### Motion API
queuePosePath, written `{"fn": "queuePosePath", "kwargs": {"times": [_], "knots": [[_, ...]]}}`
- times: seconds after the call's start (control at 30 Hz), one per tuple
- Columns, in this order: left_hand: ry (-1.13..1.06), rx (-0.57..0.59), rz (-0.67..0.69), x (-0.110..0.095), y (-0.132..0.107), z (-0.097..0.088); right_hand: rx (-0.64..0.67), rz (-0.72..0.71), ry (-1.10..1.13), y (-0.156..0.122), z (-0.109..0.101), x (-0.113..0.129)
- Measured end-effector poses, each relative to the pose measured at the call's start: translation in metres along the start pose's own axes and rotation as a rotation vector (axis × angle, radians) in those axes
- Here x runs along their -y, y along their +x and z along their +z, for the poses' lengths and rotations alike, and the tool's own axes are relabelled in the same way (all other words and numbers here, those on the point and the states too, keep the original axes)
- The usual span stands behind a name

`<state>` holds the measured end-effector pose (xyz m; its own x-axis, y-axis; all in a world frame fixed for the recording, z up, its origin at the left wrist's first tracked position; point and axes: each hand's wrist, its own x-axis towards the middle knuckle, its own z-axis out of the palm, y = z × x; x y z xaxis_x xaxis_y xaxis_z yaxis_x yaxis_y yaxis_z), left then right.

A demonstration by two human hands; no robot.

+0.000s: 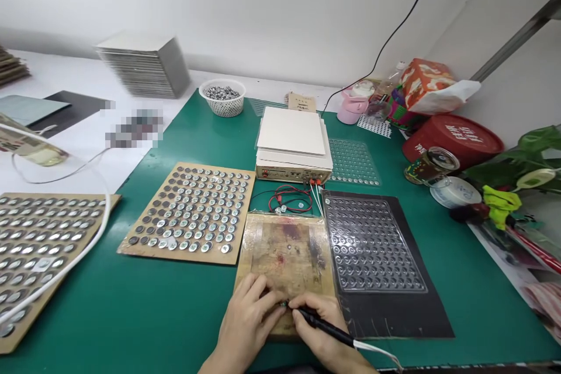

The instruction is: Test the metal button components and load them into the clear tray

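Note:
My left hand point(248, 317) is closed, its thumb and forefinger pinching a small round part point(284, 304) with a bit of green on it. My right hand point(322, 324) grips a black pen-shaped tool point(326, 327) with a white cable running off toward the lower right. The tool's tip points at the pinched part; whether they touch I cannot tell. Both hands are over the near half of a worn wooden board point(267, 245). To its left, a brown board point(149, 245) carries rows of small round metal-rimmed parts. At its right lies a clear plastic tray point(372, 245) with round pockets.
White sheets point(291, 130) are stacked on a bench instrument point(289, 173) behind the wooden board, with red and black leads point(291, 198) in front. A white basket point(222, 99) holds metal pieces. A red tub point(453, 140) and a glass mug point(432, 165) stand right; a white cable point(99, 234) crosses left.

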<state>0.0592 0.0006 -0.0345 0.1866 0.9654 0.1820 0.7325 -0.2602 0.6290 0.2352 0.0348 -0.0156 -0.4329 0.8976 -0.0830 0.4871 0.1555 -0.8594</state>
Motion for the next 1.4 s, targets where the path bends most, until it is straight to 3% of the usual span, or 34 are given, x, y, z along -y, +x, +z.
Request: {"fn": "queuePosePath", "kwargs": {"times": [0.3,0.47,0.6,0.7,0.87,0.97,1.07,1.17,1.27,1.33,1.4], "knots": [[0.008,-0.025,0.005,0.000,0.002,0.001,0.069,0.078,-0.061,0.004,0.003,-0.008],[0.055,0.010,0.000,-0.007,0.002,0.001,0.137,0.052,-0.062,0.007,0.001,-0.011],[0.098,0.073,0.060,0.000,0.018,-0.019,0.154,0.057,-0.051,0.009,-0.001,-0.013],[0.213,0.043,0.004,0.028,0.044,-0.062,0.148,0.087,-0.013,0.010,-0.002,-0.012],[0.404,-0.192,-0.272,0.110,0.092,-0.143,0.109,0.087,0.033,0.010,-0.003,-0.008],[0.472,-0.259,-0.427,0.152,0.109,-0.164,0.096,0.091,0.051,0.010,-0.002,-0.004],[0.512,-0.235,-0.508,0.175,0.116,-0.166,0.081,0.058,0.055,0.010,-0.002,-0.002],[0.537,-0.192,-0.535,0.183,0.118,-0.163,0.046,-0.044,0.051,0.007,-0.003,-0.004],[0.548,-0.170,-0.557,0.183,0.120,-0.163,-0.064,-0.393,-0.017,0.001,0.002,-0.010],[0.547,-0.165,-0.582,0.183,0.122,-0.164,-0.136,-0.663,-0.181,-0.003,0.010,-0.012],[0.540,-0.157,-0.610,0.183,0.124,-0.166,-0.159,-0.764,-0.346,-0.004,0.016,-0.012]]}}
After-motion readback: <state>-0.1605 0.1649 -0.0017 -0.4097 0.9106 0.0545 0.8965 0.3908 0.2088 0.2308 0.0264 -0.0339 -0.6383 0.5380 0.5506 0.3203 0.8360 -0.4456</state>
